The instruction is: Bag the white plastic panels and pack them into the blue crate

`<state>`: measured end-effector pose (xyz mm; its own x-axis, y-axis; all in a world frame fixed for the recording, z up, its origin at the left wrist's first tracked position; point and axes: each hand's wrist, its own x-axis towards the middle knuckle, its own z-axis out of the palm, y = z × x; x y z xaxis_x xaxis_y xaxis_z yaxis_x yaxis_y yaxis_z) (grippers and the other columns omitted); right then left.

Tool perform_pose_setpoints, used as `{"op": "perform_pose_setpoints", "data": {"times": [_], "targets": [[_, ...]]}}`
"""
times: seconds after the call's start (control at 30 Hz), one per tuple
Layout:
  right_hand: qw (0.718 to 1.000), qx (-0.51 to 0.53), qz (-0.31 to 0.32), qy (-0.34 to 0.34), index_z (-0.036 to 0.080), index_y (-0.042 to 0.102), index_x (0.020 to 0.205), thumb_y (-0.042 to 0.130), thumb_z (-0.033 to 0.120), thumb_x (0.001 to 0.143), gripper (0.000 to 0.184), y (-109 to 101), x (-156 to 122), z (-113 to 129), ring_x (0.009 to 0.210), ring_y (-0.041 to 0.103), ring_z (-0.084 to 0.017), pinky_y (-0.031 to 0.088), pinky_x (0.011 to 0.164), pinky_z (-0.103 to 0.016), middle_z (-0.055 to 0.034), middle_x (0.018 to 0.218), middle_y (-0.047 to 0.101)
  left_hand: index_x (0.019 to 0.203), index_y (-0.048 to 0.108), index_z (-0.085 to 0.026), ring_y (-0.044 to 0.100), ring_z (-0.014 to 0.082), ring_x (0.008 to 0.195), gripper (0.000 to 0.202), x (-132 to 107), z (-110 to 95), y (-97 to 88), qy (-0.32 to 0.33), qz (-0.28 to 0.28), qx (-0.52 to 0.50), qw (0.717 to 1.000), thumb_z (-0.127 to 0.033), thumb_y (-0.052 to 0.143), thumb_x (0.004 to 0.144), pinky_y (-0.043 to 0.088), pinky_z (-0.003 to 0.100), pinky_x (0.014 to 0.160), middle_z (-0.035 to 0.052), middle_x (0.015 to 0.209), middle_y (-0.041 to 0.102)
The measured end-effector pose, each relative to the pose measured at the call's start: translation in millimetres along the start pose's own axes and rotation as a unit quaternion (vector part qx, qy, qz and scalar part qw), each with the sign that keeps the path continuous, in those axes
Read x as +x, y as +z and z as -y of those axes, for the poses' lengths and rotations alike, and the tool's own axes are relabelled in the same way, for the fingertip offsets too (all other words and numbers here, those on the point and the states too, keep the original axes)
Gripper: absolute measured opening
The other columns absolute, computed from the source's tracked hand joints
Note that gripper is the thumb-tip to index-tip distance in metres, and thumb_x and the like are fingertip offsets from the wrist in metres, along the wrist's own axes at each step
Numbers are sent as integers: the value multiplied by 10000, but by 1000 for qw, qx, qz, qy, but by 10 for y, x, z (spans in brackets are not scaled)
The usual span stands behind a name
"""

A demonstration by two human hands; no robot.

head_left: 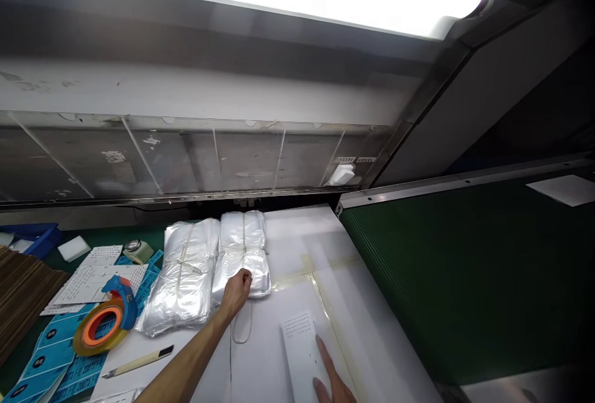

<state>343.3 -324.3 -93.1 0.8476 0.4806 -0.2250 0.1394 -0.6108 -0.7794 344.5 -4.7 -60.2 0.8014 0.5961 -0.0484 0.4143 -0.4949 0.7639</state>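
My left hand (238, 291) is closed in a pinch over the lower end of a bundle of clear plastic bags (244, 229) tied with string. What its fingertips grip is hidden; a loop of thin string (242, 340) hangs just below it. Beside this bundle, to the left, lies a second tied bundle of clear plastic bags (186, 285). At the bottom edge of the view, my right hand (333, 378) grips a slim white box (300, 347) with small printed text, a finger and the thumb lying along its side. Part of this hand is cut off by the frame.
Left on the table are a tape roll in a blue dispenser (123, 304), a craft knife (139, 363), blue printed sheets (49, 353), white printed papers (88, 282), a stack of brown cardboard (23, 297) and a blue tray (46, 239). A green conveyor belt (474, 279) runs on the right.
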Motion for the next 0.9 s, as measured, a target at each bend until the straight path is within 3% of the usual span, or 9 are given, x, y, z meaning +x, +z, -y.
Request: {"op": "perform_pose_setpoints", "data": {"times": [0.07, 0.13, 0.3, 0.5, 0.63, 0.77, 0.83, 0.9], "targets": [[997, 69, -2, 21, 224, 450, 1324, 305, 499, 868, 551, -48, 34, 146, 1240, 449, -230, 361, 1037, -361, -53, 1349, 500, 871, 589, -139, 604, 152, 728, 159, -11, -8, -84, -30, -7, -76, 997, -270, 512, 825, 479, 303, 699, 28, 778, 640], [995, 99, 9, 31, 221, 575, 1197, 332, 553, 848, 539, -97, 89, 349, 1183, 498, -240, 370, 1026, -361, -64, 1259, 575, 880, 593, -135, 626, 161, 744, 180, -46, -47, -186, -51, -5, -155, 987, -278, 542, 784, 496, 293, 717, 45, 786, 662], [999, 50, 18, -2, 270, 586, 1162, 411, 552, 834, 466, -240, 254, 991, 1104, 535, -256, 425, 938, -372, -59, 1179, 590, 957, 585, -95, 667, 200, 832, 323, -334, -318, -439, -81, 43, -333, 939, -360, 600, 773, 529, 347, 821, 124, 895, 699], [992, 1, 60, -110, 322, 625, 1065, 559, 538, 774, 369, -273, 207, 1671, 909, 591, -216, 446, 818, -317, -18, 1018, 616, 929, 635, -89, 667, 219, 808, 314, -1070, -690, -592, -107, 127, -462, 871, -363, 640, 775, 539, 395, 806, 125, 869, 703], [975, 16, 135, -177, 326, 658, 1017, 435, 424, 888, 276, -175, 12, 1803, 857, 598, -169, 436, 781, -263, 2, 905, 651, 891, 658, -93, 660, 217, 824, 282, -1511, -702, -652, -158, 110, -513, 836, -333, 684, 746, 519, 376, 824, 117, 858, 706], [971, -67, 134, -188, 300, 668, 965, 356, 383, 921, 327, -28, -112, 1730, 757, 605, -164, 426, 688, -253, -11, 840, 633, 885, 651, -76, 654, 242, 832, 322, -1812, -604, -702, -215, 53, -524, 823, -344, 707, 715, 516, 388, 797, 138, 836, 698], [967, -116, 126, -191, 304, 658, 970, 332, 370, 927, 335, 55, -122, 1706, 722, 607, -162, 415, 644, -251, -16, 850, 620, 824, 640, -93, 636, 196, 730, 268, -1919, -570, -736, -228, 63, -552, 799, -331, 700, 717, 516, 360, 743, 86, 735, 662], [960, -163, 122, -192, 308, 647, 1001, 332, 363, 922, 330, 106, -97, 1717, 692, 607, -165, 408, 621, -263, -26, 896, 619, 787, 618, -118, 574, 139, 625, 223, -1993, -538, -774, -219, 106, -581, 777, -327, 674, 735, 506, 344, 702, 19, 647, 575]]}}
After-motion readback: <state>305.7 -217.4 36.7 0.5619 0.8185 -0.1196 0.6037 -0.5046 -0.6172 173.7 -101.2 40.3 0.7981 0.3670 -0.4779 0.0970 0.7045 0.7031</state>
